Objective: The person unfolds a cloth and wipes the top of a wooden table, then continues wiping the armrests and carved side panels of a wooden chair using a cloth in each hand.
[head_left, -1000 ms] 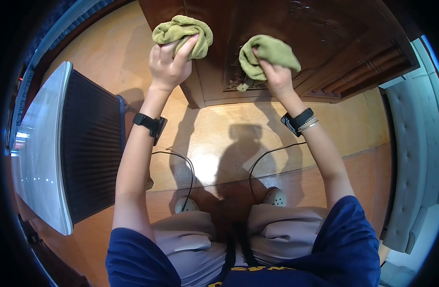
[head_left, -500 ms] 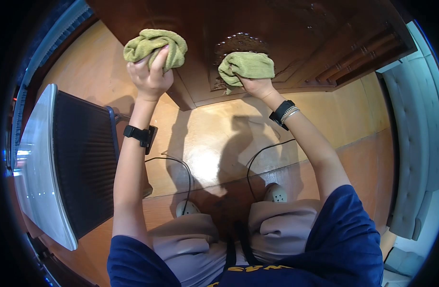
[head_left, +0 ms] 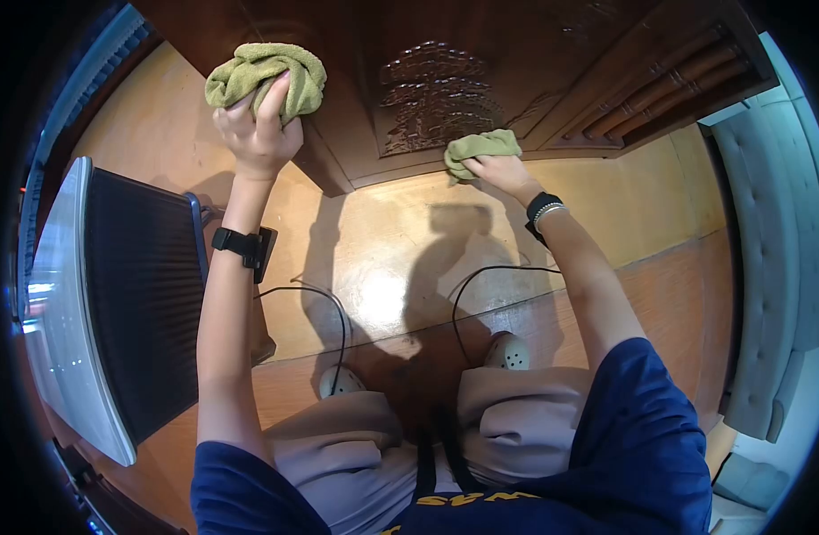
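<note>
My left hand (head_left: 256, 134) is closed around a bunched green cloth (head_left: 275, 64), up against the left part of a dark carved wooden cabinet (head_left: 347, 107). A second green cloth (head_left: 485, 145) is in my right hand (head_left: 503, 172), whose fingers are partly hidden by it. This cloth lies at the lower edge of the cabinet front, just below the right side of a raised tree-like carving (head_left: 436, 89). I wear a dark band on each wrist.
A dark ribbed panel with a pale rim (head_left: 146, 303) stands at my left. Black cables (head_left: 325, 294) run over the tan floor (head_left: 374, 241) near my shoes (head_left: 507, 350). To the right is a pale tufted seat (head_left: 761, 267). Turned wooden spindles (head_left: 677, 85) fill the cabinet's right section.
My right hand has moved down and to the right with its cloth, uncovering the carving. My left hand and its cloth have shifted slightly left and up.
</note>
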Motion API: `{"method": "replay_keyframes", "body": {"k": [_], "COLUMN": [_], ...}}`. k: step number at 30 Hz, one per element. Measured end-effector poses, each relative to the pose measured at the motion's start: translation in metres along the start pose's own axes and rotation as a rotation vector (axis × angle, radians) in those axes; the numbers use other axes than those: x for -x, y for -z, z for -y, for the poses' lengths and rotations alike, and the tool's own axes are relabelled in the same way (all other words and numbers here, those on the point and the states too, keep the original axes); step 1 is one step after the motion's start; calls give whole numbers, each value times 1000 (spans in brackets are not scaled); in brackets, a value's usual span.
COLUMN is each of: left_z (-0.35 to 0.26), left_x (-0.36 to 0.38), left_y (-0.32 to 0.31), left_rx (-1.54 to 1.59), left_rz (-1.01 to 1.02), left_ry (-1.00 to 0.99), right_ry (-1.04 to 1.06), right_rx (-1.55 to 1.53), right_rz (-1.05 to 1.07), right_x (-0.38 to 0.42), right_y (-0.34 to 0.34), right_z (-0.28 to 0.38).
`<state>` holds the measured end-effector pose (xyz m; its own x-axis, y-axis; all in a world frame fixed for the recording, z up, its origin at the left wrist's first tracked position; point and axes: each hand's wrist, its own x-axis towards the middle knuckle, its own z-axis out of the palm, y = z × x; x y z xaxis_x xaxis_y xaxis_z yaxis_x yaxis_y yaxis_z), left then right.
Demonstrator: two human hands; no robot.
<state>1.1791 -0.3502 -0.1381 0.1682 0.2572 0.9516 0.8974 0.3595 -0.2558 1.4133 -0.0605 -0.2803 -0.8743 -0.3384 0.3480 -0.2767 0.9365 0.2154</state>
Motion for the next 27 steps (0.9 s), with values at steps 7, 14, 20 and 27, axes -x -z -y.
{"method": "replay_keyframes", "body": {"k": [7, 14, 20, 27], "left_z": [-4, 0, -2, -3], "left_x": [-1, 2, 0, 4], "left_y": [4, -5, -5, -6], "left_rx": [-54, -69, -73, -58], "left_rz": [62, 16, 6, -9], "left_ry": [-11, -18, -2, 14], "right_ry": [-138, -233, -500, -682], "right_rx": [81, 223, 281, -591], "right_rz": [6, -406, -882, -397], "right_x": [30, -1, -28, -2], "right_y": [-8, 75, 123, 73], "right_z": [-17, -56, -76, -80]}}
